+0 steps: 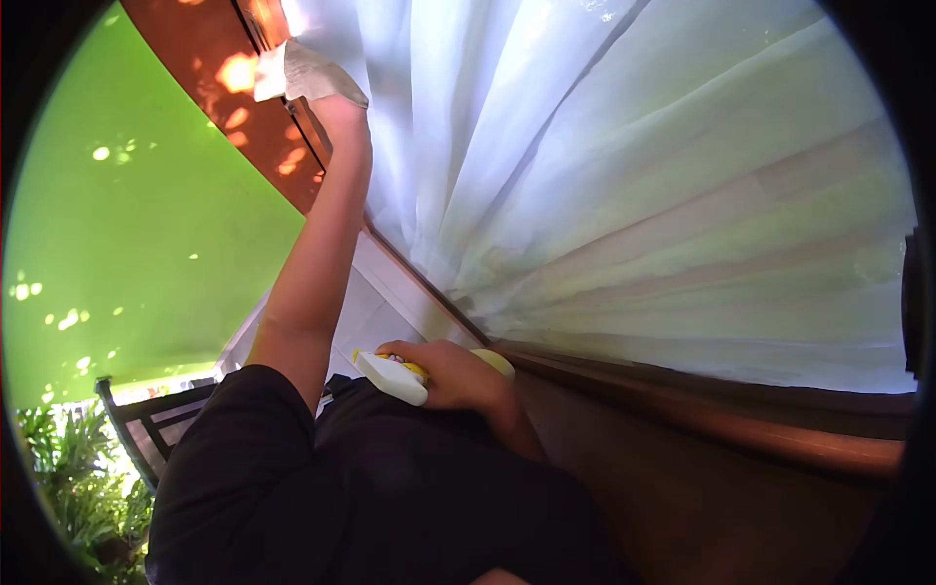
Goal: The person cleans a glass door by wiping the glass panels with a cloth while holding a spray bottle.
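Observation:
My left arm reaches up along the window, and my left hand (338, 111) is closed on a whitish cloth (310, 74). The cloth lies over the fingers and hides most of them, at the meeting of the brown window frame (310, 136) and the glass. Low in front of my body, my right hand (458, 374) is wrapped round a spray bottle (392, 378). Its white head with yellow parts points to the left, and a pale yellow end shows behind the hand. The rest of the bottle is hidden.
Behind the window glass hangs a sheer white curtain (585, 185). A bright green wall (136, 224) and a strip of orange wall (190, 58) stand to the left. At lower left are a dark chair (146, 419) and leafy plants (73, 478). A brown sill (760, 429) runs along the right.

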A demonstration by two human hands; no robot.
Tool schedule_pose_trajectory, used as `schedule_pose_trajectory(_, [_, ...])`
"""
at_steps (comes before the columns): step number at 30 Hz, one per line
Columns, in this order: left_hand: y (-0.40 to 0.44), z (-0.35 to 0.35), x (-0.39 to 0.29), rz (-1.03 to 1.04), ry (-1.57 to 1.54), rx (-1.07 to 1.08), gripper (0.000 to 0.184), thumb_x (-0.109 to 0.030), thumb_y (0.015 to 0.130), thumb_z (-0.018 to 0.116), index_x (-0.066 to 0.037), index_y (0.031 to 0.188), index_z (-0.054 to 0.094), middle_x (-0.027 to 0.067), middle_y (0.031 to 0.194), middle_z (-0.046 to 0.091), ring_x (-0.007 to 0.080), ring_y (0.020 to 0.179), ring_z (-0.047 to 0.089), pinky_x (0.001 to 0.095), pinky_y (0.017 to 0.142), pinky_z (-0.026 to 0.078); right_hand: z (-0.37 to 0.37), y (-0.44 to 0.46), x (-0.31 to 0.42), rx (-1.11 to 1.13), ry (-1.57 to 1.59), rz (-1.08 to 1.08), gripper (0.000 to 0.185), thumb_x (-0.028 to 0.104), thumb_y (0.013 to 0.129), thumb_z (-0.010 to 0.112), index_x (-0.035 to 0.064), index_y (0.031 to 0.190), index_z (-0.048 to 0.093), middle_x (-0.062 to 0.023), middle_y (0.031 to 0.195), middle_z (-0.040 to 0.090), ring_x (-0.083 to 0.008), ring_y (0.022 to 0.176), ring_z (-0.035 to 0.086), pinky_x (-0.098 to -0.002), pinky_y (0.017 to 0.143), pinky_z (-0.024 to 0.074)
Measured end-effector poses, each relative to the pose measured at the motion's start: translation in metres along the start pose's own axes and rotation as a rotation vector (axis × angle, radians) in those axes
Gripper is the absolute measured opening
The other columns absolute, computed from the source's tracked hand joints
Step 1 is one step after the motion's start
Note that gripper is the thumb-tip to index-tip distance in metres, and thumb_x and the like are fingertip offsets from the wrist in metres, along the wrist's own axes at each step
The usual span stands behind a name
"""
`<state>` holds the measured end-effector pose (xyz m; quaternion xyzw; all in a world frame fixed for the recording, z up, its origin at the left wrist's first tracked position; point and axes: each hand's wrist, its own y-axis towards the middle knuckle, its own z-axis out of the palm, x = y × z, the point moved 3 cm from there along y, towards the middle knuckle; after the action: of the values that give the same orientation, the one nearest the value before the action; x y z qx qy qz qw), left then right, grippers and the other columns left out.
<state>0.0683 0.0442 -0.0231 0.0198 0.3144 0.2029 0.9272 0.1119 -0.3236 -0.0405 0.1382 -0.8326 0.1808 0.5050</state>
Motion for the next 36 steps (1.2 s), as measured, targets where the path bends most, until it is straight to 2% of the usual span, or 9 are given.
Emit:
schedule_pose_trajectory(5, [0.000, -0.002, 0.009, -0.038, 0.096, 0.018, 0.028, -0.035, 0.103, 0.044, -0.012, 0.108, 0.058, -0.0001, 0.091, 0.056, 0.0124, 0.080, 0.052, 0.0277, 0.071, 0.045, 0.002, -0.001, 0.001, -0.077, 0.049, -0.013, 0.054, 0.014, 0.074, 0.070, 0.0159, 0.127, 0.059, -0.0181, 0.097, 0.070, -0.0402, 0.092, 0.065, -0.0455, 0.080, 0.0509])
schedule_pose_trajectory(8, [0.008, -0.008, 0.009, -0.059, 0.163, 0.020, 0.028, -0.035, 0.103, 0.043, -0.011, 0.109, 0.058, 0.0003, 0.091, 0.056, 0.0125, 0.080, 0.052, 0.0278, 0.071, 0.045, 0.002, -0.001, 0.001, -0.079, 0.066, -0.022, 0.054, 0.013, 0.075, 0.070, 0.0160, 0.127, 0.058, -0.0178, 0.097, 0.070, -0.0403, 0.091, 0.065, -0.0453, 0.080, 0.0509])
schedule_pose_trajectory(11, [0.025, -0.008, 0.016, -0.075, 0.227, 0.015, 0.029, -0.034, 0.103, 0.043, -0.011, 0.109, 0.058, 0.0006, 0.092, 0.055, 0.0126, 0.080, 0.052, 0.0280, 0.072, 0.045, 0.002, 0.000, -0.002, -0.010, 0.025, -0.007, 0.057, 0.018, 0.078, 0.072, 0.0141, 0.133, 0.054, -0.0181, 0.108, 0.069, -0.0384, 0.098, 0.066, -0.0405, 0.083, 0.0510])
schedule_pose_trajectory(18, [0.013, -0.010, 0.014, -0.113, 0.374, 0.018, 0.030, -0.033, 0.103, 0.042, -0.009, 0.110, 0.058, 0.0014, 0.092, 0.055, 0.0129, 0.080, 0.051, 0.0283, 0.072, 0.044, 0.002, 0.000, -0.002, -0.026, 0.084, -0.006, 0.056, 0.011, 0.074, 0.069, 0.0155, 0.129, 0.057, -0.0187, 0.102, 0.069, -0.0403, 0.096, 0.064, -0.0446, 0.084, 0.0505])
schedule_pose_trajectory(24, [-0.035, -0.032, 0.004, -0.175, 0.530, 0.034, 0.031, -0.032, 0.103, 0.041, -0.007, 0.111, 0.057, 0.0020, 0.093, 0.055, 0.0131, 0.081, 0.051, 0.0286, 0.072, 0.044, 0.005, 0.003, -0.009, 0.019, 0.122, -0.010, 0.056, 0.012, 0.074, 0.070, 0.0145, 0.129, 0.057, -0.0183, 0.104, 0.069, -0.0400, 0.099, 0.065, -0.0448, 0.086, 0.0502])
schedule_pose_trajectory(27, [-0.080, -0.021, -0.010, -0.273, 0.700, -0.027, 0.032, -0.030, 0.103, 0.040, -0.002, 0.107, 0.056, 0.0040, 0.093, 0.055, 0.0132, 0.082, 0.050, 0.0292, 0.071, 0.043, 0.005, 0.004, -0.011, 0.043, 0.115, -0.020, 0.056, 0.013, 0.076, 0.071, 0.0131, 0.130, 0.056, -0.0183, 0.107, 0.069, -0.0389, 0.101, 0.065, -0.0431, 0.087, 0.0500])
schedule_pose_trajectory(29, [-0.093, -0.033, 0.000, -0.320, 0.670, 0.084, 0.034, -0.032, 0.103, 0.041, -0.001, 0.103, 0.056, 0.0045, 0.085, 0.055, 0.0142, 0.073, 0.051, 0.0311, 0.062, 0.044, 0.005, 0.005, -0.013, 0.078, 0.107, -0.030, 0.057, 0.016, 0.078, 0.072, 0.0105, 0.132, 0.055, -0.0181, 0.112, 0.068, -0.0370, 0.103, 0.065, -0.0400, 0.087, 0.0495])
schedule_pose_trajectory(31, [-0.113, -0.038, 0.004, -0.315, 0.628, 0.209, 0.032, -0.029, 0.104, 0.040, -0.001, 0.107, 0.055, 0.0045, 0.083, 0.055, 0.0145, 0.070, 0.052, 0.0315, 0.059, 0.044, 0.003, 0.005, -0.011, 0.096, 0.102, -0.025, 0.057, 0.016, 0.078, 0.072, 0.0102, 0.132, 0.055, -0.0182, 0.112, 0.068, -0.0371, 0.103, 0.065, -0.0403, 0.087, 0.0495])
schedule_pose_trajectory(36, [-0.161, -0.022, -0.009, -0.180, 0.661, 0.448, 0.029, -0.023, 0.104, 0.039, 0.001, 0.113, 0.054, 0.0071, 0.095, 0.056, 0.0160, 0.082, 0.054, 0.0314, 0.070, 0.047, 0.005, 0.008, -0.016, 0.145, 0.087, -0.039, 0.057, 0.017, 0.077, 0.072, 0.0101, 0.131, 0.056, -0.0184, 0.110, 0.067, -0.0380, 0.101, 0.065, -0.0415, 0.085, 0.0494])
